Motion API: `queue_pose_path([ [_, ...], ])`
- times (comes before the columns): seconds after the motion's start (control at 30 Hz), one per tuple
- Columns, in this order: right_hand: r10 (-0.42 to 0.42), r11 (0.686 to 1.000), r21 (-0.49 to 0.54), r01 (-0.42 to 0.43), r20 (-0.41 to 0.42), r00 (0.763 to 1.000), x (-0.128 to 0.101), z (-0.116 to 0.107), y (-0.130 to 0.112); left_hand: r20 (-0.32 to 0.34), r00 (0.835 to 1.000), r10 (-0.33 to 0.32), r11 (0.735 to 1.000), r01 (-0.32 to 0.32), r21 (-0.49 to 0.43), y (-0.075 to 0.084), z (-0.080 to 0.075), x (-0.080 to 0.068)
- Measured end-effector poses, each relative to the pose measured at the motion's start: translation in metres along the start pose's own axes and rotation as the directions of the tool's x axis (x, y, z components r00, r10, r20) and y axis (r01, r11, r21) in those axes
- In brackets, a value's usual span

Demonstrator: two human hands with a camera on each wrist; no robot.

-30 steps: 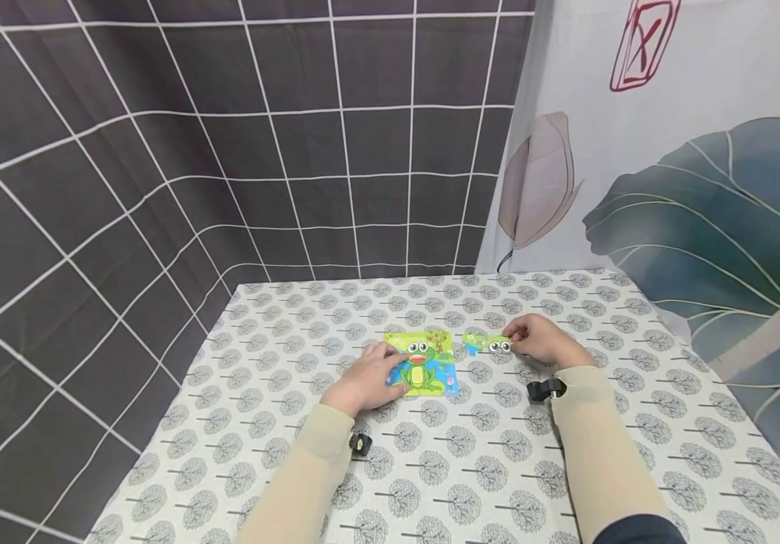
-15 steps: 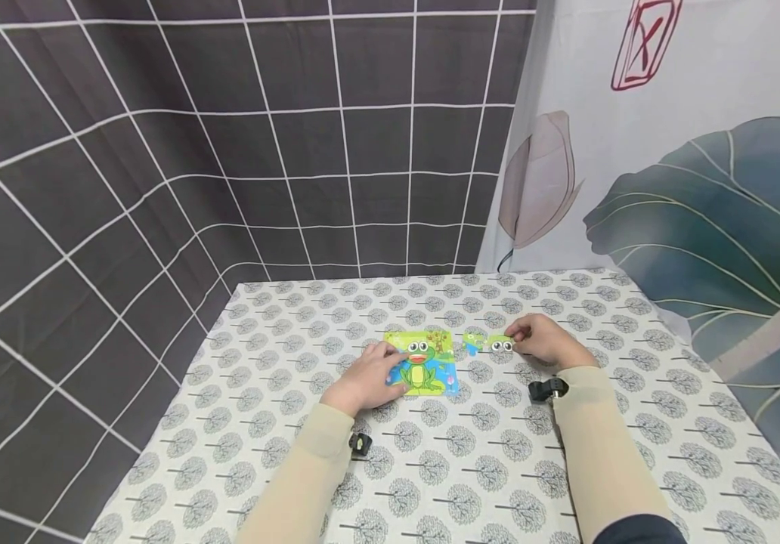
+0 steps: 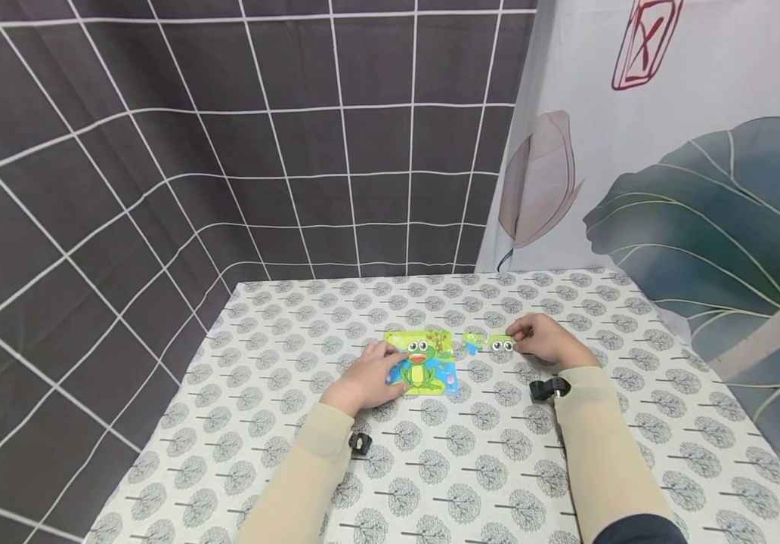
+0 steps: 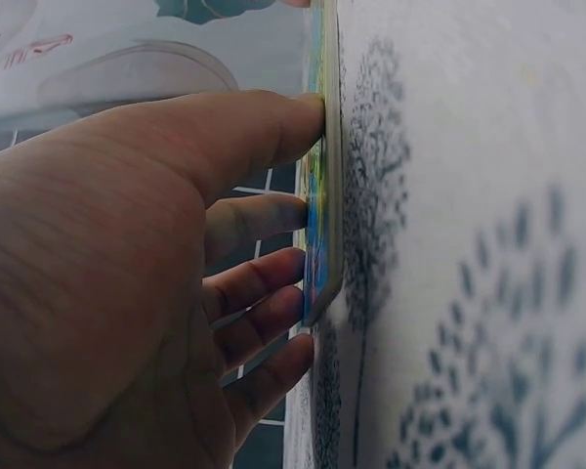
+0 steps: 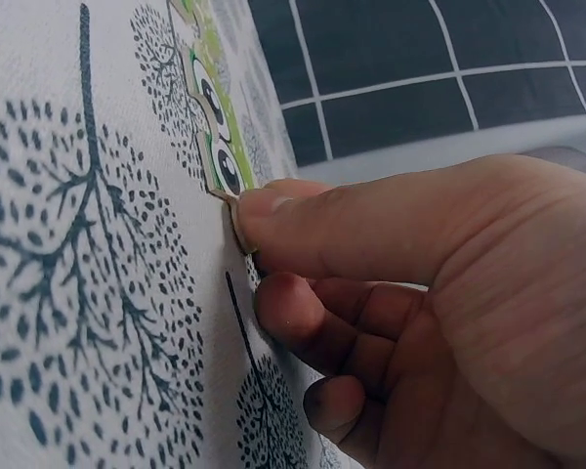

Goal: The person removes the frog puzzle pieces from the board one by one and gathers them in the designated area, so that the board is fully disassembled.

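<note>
The loose puzzle piece (image 3: 499, 345), a small flat card printed with frog eyes, is lying on the tablecloth (image 3: 472, 468) just right of centre in the head view, and the right hand (image 3: 545, 340) is pinching its right-hand edge; in the right wrist view the piece (image 5: 213, 137) is sitting under the thumb tip with the other fingers curling beneath. It looks light, thin and fairly stiff, probably slick on its printed face, so the edge pinch seems the sensible hold. A second small piece (image 3: 473, 341) is resting just left of it, apart from the hand. Further left, at frame centre, the frog puzzle board (image 3: 424, 363) is lying flat, and the left hand (image 3: 366, 376) is pressing nearly straight fingers (image 4: 273, 137) on its left side, gripping nothing. The grid-patterned backdrop (image 3: 227, 136) is filling the upper left.
</note>
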State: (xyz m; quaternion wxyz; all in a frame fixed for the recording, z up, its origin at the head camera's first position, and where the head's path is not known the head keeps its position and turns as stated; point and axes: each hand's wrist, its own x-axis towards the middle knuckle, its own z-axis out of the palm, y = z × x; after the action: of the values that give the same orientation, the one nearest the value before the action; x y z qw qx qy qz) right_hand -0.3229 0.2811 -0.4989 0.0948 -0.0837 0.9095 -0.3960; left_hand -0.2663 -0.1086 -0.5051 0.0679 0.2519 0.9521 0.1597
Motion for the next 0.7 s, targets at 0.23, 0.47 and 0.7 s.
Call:
queue_pose_path([
  [0.23,-0.032,0.998,-0.062,0.03,-0.029,0.999,0.001,-0.002,-0.008,0.0,1.0,-0.018,0.999,0.018,-0.027,0.001,-0.001,0.0],
  [0.47,-0.122,0.987,-0.109,0.122,0.002,0.992,0.005,0.01,-0.033,-0.018,1.0,-0.023,0.998,0.022,-0.067,0.004,-0.004,0.001],
  [0.7,-0.154,0.981,-0.111,0.156,0.032,0.988,0.013,0.031,-0.05,-0.021,1.0,0.016,0.998,-0.018,-0.06,0.01,-0.008,0.001],
])
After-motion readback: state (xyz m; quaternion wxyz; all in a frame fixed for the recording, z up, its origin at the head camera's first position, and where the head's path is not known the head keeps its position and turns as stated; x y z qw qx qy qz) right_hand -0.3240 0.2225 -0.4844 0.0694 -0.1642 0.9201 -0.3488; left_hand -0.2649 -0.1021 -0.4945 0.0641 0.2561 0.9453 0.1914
